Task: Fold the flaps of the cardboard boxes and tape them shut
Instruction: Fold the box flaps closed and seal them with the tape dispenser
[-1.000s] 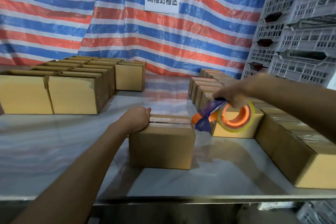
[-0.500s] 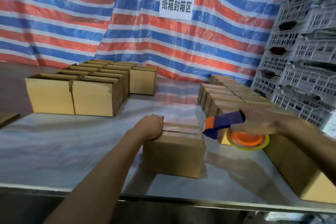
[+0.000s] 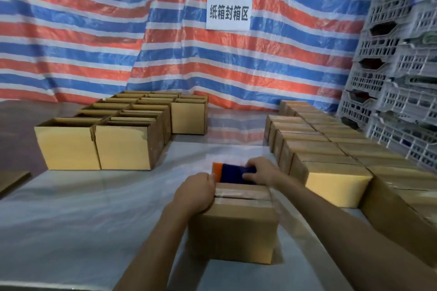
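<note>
A small cardboard box (image 3: 234,231) stands in front of me on the table, its top flaps folded down with a tape strip over the seam. My left hand (image 3: 195,192) grips the box's top left edge with curled fingers. My right hand (image 3: 262,170) holds the blue and orange tape dispenser (image 3: 233,173) at the far edge of the box top. The tape roll itself is hidden behind the box and hand.
Open-topped boxes (image 3: 123,146) stand in rows at the left. Closed, taped boxes (image 3: 331,160) fill the right side. Grey plastic crates (image 3: 399,78) are stacked at the far right. A striped tarp (image 3: 165,42) with a white sign (image 3: 229,12) hangs behind the plastic-covered table (image 3: 94,208).
My right hand has swung the dispenser from beside the box's right side to its far top edge. My left hand has stayed on the box.
</note>
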